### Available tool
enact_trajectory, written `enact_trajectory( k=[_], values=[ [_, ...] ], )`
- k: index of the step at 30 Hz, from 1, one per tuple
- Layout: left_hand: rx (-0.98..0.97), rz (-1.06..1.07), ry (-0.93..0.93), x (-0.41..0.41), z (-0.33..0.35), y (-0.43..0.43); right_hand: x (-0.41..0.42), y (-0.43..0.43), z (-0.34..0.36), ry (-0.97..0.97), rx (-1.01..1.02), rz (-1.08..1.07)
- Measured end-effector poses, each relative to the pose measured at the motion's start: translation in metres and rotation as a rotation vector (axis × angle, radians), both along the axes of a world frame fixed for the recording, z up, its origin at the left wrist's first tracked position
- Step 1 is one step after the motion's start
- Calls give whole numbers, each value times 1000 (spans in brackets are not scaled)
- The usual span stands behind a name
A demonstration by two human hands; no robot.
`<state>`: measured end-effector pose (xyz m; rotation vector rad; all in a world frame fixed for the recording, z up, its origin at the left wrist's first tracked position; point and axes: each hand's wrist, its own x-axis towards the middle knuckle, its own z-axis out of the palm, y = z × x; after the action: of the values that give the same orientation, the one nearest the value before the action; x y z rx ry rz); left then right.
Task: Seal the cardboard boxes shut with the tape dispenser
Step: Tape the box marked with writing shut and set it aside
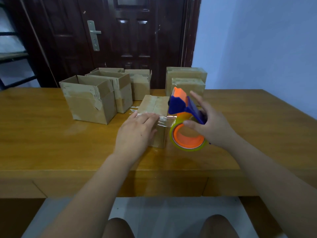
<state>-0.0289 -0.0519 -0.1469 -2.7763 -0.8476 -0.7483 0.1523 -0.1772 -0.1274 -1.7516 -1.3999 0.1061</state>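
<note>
Seven cardboard boxes, one tape dispenser, two hands, one table.

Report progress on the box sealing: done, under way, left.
Done: the two closed boxes at back right look taped shut. Under way: the left grip presses a tape strip flat onto the middle box, while the right grip holds the tape dispenser beside it. Left: the open boxes at back left, at least three, flaps up.
</note>
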Motion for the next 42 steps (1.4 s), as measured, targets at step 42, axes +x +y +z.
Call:
enact_trajectory(
  k=[42],
  values=[
    [-64, -21, -93, 8, -6, 5, 28, -20, 38, -581, -551, 73]
  ],
)
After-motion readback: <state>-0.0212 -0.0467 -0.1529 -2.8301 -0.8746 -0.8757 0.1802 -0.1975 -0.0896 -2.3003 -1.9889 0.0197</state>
